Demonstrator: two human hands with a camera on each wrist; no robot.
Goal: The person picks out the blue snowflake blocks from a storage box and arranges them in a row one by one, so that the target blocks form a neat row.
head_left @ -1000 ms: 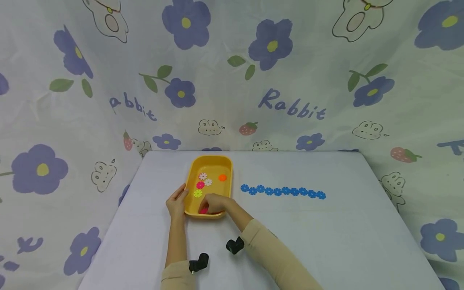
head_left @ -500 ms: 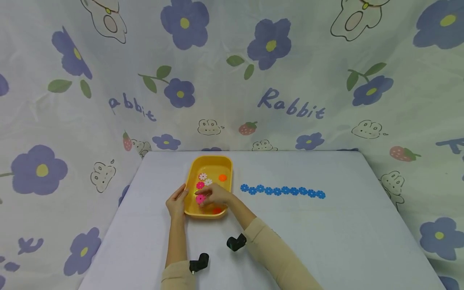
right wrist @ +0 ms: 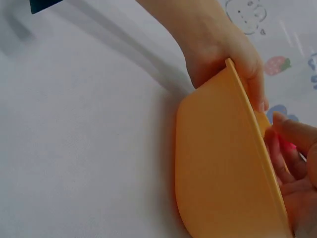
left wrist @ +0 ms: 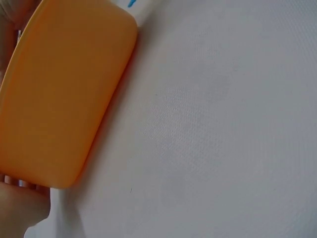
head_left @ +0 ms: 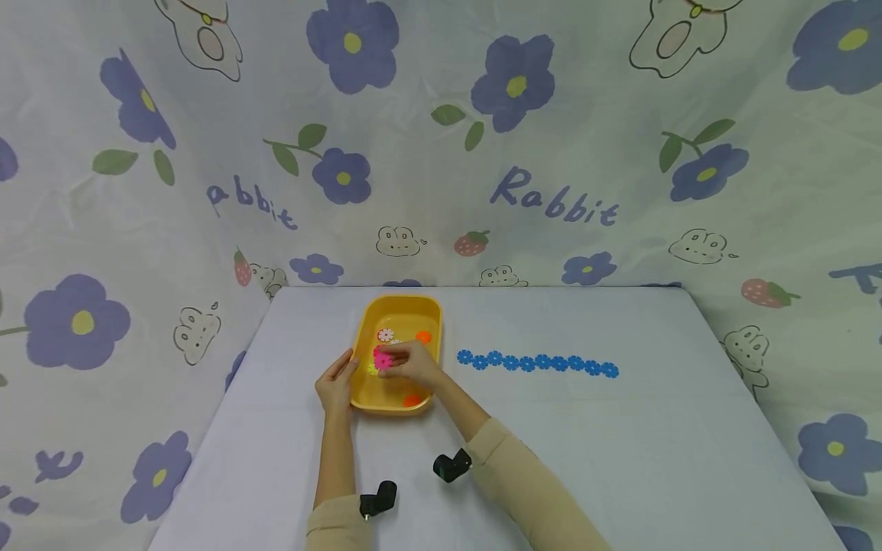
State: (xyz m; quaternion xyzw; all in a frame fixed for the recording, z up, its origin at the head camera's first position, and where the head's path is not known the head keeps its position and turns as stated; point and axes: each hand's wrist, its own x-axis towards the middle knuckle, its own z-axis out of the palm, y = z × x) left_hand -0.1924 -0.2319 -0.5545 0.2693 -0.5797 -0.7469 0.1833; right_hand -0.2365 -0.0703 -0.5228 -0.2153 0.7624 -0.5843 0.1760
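Note:
My left hand [head_left: 334, 386] grips the left rim of a yellow plastic tray [head_left: 394, 301]; in the right wrist view the left hand's thumb lies over the rim. Above the tray floor, my right hand [head_left: 416, 363] pinches a pink flower-shaped plastic disc [head_left: 383, 361] between thumb and fingers. Under and around it lie more discs: a pink-and-white one [head_left: 385, 335], a yellow one partly hidden by the pink disc, and an orange one [head_left: 412, 400] near the front. Another orange disc [head_left: 423, 337] lies by the right wall. The left wrist view shows mostly the tray's outer wall [left wrist: 69, 94].
A row of several blue flower-shaped discs [head_left: 543, 362] joined in a wavy chain lies right of the tray. The table has a white cover [head_left: 620, 459]. Behind it hangs a flower-and-rabbit printed cloth [head_left: 427, 153]. A black wrist camera [head_left: 452, 464] sits on the right forearm.
My right hand has moved from the tray's front end toward its middle, carrying the pink disc away from me and uncovering an orange disc. My left hand has stayed on the rim.

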